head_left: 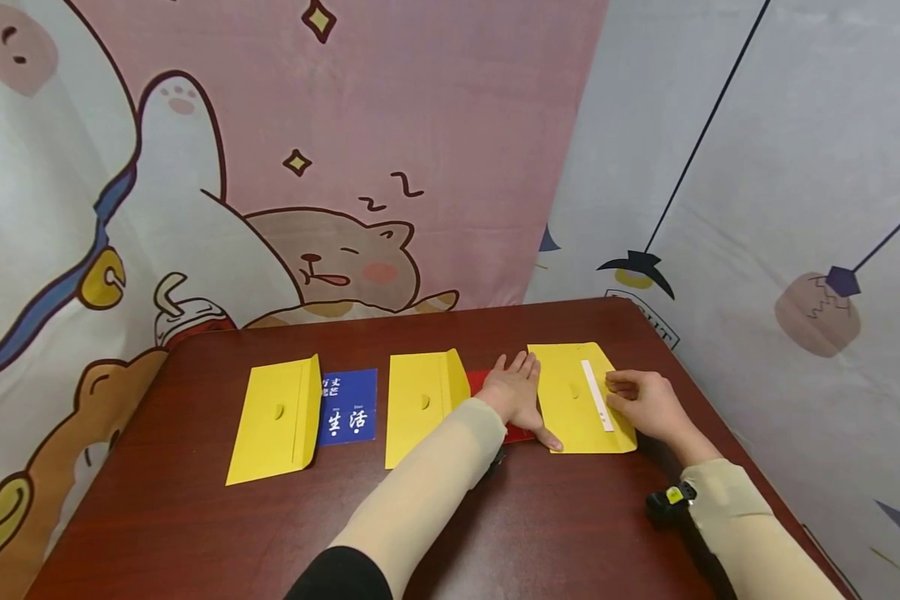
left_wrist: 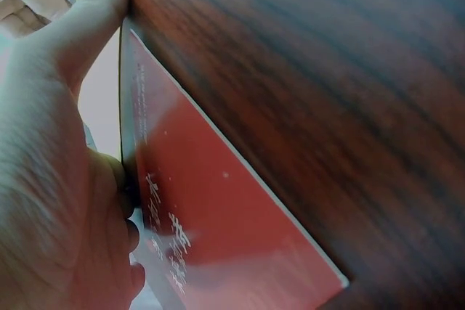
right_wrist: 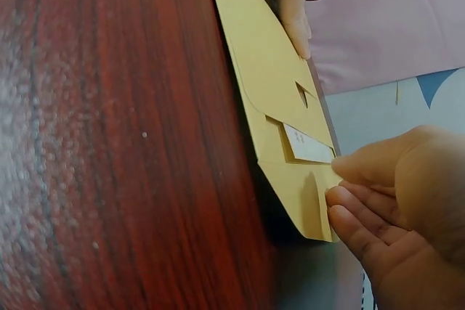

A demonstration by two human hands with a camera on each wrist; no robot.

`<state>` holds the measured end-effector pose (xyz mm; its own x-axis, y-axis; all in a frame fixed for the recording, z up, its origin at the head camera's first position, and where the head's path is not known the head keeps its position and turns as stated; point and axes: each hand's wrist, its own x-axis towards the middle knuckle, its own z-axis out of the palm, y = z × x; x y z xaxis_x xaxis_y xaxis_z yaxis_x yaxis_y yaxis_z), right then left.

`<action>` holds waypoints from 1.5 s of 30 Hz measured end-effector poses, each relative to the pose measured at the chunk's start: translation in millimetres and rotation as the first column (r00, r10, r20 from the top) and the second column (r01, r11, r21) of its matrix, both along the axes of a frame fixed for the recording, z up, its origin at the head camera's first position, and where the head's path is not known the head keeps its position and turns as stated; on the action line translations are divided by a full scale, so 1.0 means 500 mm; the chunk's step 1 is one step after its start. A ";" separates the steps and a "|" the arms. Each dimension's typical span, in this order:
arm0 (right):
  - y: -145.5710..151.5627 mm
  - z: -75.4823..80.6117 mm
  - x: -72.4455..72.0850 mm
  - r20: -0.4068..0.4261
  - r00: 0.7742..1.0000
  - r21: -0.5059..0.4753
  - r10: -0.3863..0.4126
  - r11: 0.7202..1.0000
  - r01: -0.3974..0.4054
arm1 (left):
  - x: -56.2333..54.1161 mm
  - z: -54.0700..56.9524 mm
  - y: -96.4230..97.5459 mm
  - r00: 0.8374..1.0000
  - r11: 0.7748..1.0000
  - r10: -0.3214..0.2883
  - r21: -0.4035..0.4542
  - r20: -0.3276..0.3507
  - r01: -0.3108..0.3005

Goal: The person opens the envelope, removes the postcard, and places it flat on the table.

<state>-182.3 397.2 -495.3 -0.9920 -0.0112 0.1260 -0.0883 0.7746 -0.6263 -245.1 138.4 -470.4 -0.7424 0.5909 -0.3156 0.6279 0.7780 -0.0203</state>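
Envelope (head_left: 572, 408), yellow with its flap (head_left: 623, 427) open, lies on the tabletop (head_left: 570, 533) between the hands, white strip (head_left: 597, 396) showing just left of the right hand (head_left: 645, 406). Left hand (head_left: 513, 392) is spread, thumb on the envelope; right fingertips bunch at the flap edge, can't tell if pinching. Looks like flap-handling step; next move likely calls for steady left pressure, light right fingertips.
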 end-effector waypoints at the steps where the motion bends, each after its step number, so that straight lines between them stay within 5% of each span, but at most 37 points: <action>1: 0.002 -0.002 -0.001 0.002 1.000 -0.012 -0.007 1.000 0.007 | 0.000 0.000 0.000 1.000 1.000 0.000 -0.002 -0.001 0.000; 14: 0.009 -0.012 0.008 -0.005 0.997 -0.146 -0.077 0.986 0.076 | -0.001 -0.002 0.005 1.000 1.000 0.002 0.006 0.003 -0.002; 24: 0.020 -0.032 0.011 0.039 0.985 -0.259 -0.170 0.950 0.174 | -0.002 -0.003 0.008 1.000 1.000 -0.004 0.006 0.001 0.004; 32: 0.025 -0.036 0.011 0.053 0.981 -0.289 -0.184 0.938 0.192 | -0.009 0.003 0.015 0.997 0.999 -0.007 0.043 0.083 0.003; 39: 0.018 -0.037 0.013 0.064 0.979 -0.316 -0.193 0.927 0.203 | -0.013 0.006 0.027 0.974 0.991 0.054 0.110 0.218 -0.079; 45: 0.014 -0.040 0.013 0.081 0.978 -0.330 -0.192 0.920 0.209 | -0.003 0.006 0.046 0.977 0.979 0.123 0.139 0.175 -0.148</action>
<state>-175.7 404.1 -515.4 -0.9738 0.2234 0.0415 0.0823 0.5169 -0.8521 -246.8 161.6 -467.6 -0.7640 0.5382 -0.3559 0.5011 0.8424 0.1982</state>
